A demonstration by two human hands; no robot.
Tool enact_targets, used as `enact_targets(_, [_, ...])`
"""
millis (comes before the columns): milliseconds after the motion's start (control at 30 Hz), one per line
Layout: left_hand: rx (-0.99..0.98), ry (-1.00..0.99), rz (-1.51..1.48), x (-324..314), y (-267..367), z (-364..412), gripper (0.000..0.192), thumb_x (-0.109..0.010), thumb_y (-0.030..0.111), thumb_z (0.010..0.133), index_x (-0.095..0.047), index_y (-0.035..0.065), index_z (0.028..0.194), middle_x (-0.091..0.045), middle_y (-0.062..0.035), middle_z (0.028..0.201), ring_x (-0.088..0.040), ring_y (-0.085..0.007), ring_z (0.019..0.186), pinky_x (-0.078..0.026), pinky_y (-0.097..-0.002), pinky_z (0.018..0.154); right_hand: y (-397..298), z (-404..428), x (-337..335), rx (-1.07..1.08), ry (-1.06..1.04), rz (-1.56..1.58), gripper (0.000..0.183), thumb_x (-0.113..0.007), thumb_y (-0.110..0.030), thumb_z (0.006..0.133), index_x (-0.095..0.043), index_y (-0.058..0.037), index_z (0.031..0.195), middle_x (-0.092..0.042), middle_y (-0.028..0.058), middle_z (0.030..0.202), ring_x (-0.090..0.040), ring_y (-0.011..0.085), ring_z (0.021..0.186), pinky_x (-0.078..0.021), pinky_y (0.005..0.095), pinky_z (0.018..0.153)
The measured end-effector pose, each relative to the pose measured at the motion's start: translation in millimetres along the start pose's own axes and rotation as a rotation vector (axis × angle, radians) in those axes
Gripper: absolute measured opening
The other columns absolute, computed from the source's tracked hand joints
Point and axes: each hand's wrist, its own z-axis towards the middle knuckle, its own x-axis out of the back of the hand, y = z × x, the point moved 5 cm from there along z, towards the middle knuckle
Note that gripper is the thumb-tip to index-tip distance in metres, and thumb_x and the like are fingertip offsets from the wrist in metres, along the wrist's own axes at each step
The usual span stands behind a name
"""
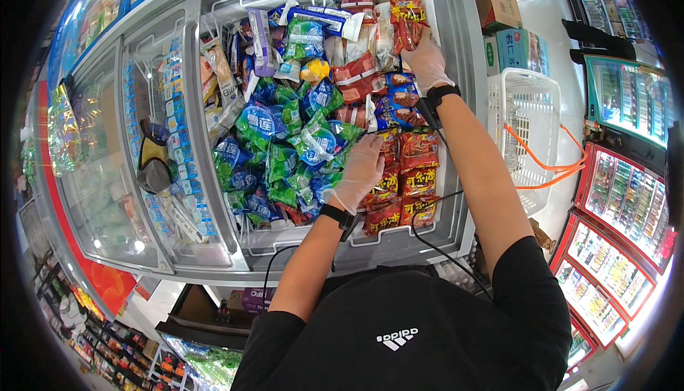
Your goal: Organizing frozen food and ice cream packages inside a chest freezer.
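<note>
Both hands wear clear plastic gloves and reach into a chest freezer (pixel 475 97) full of wrapped frozen treats. At the upper right of the bin, my right hand (pixel 425 62) grips a red packet (pixel 409 35), beside more red packets. My left hand (pixel 363 169) lies over the middle, palm down, between green and blue packets (pixel 315 139) and a stack of red and yellow packets (pixel 419 182); whether its hidden fingers hold anything, I cannot tell. Blue packets with chocolate-coloured pictures (pixel 398 97) and red packets with pale bands (pixel 355 75) lie between the hands.
Glass sliding lids (pixel 101 177) cover the freezer's left part, with a grey and yellow pouch (pixel 155 158) on them. A white plastic basket (pixel 550 91) with orange handles stands right of the freezer, below cartons (pixel 494 3). Black cables hang from both wrists. Lit display coolers line the far right.
</note>
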Motion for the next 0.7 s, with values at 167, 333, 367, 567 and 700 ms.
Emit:
enact_targets(167, [0.110, 0.174, -0.251, 26.8, -18.5, -4.6, 0.031, -0.050, 0.007, 0.085, -0.053, -0.0025, 0.114, -0.054, -0.0230, 0.115, -0.051, -0.0371, 0.108, -0.042, -0.0411, 0.093, 13.1, -24.3, 2.3, 0.155, -0.188, 0.093, 0.057, -0.065, -0.028, 0.079, -0.045, -0.0077, 0.128, -0.064, 0.0220, 0.098, -0.060, 0.0383, 0.096, -0.0484, 0.0424, 0.083])
enact_targets(333, [0.191, 0.285, -0.351, 53.3, -19.9, -13.3, 0.028, -0.044, 0.004, 0.088, -0.053, -0.0025, 0.113, -0.056, -0.0219, 0.113, -0.053, -0.0377, 0.105, -0.042, -0.0389, 0.093, -8.7, -164.8, 24.6, 0.771, -0.056, 0.187, 0.055, -0.051, 0.003, 0.074, -0.047, -0.0101, 0.127, -0.056, 0.0146, 0.121, -0.052, 0.0316, 0.113, -0.0413, 0.0381, 0.097])
enact_targets(367, [0.178, 0.331, -0.344, 54.8, -19.6, -16.0, 0.028, -0.044, 0.003, 0.087, -0.053, -0.0021, 0.113, -0.056, -0.0214, 0.113, -0.053, -0.0373, 0.105, -0.041, -0.0390, 0.094, -8.8, -192.2, 23.3, 0.849, -0.045, 0.141, 0.057, -0.051, 0.004, 0.073, -0.048, -0.0100, 0.128, -0.052, 0.0147, 0.126, -0.049, 0.0302, 0.118, -0.0386, 0.0375, 0.101])
enact_targets(567, [-0.044, 0.150, -0.048, 23.2, -1.8, -14.0, 0.040, -0.051, 0.010, 0.084, -0.047, 0.0011, 0.123, -0.046, -0.0210, 0.128, -0.044, -0.0382, 0.117, -0.034, -0.0413, 0.102, 11.1, -254.8, -10.2, 0.818, -0.326, -0.072, 0.057, -0.052, -0.003, 0.072, -0.046, -0.0021, 0.128, -0.038, 0.0191, 0.138, -0.035, 0.0328, 0.129, -0.0307, 0.0426, 0.106])
enact_targets(700, [-0.085, -0.122, 0.258, -12.3, 5.0, 0.0, 0.062, -0.056, 0.033, 0.086, -0.034, 0.0092, 0.138, -0.029, -0.0176, 0.143, -0.026, -0.0372, 0.132, -0.022, -0.0466, 0.109, 25.3, -215.9, -13.3, 0.746, -0.632, -0.046, 0.044, -0.048, -0.018, 0.079, -0.055, -0.0024, 0.120, -0.052, 0.0211, 0.125, -0.047, 0.0333, 0.119, -0.0347, 0.0412, 0.103])
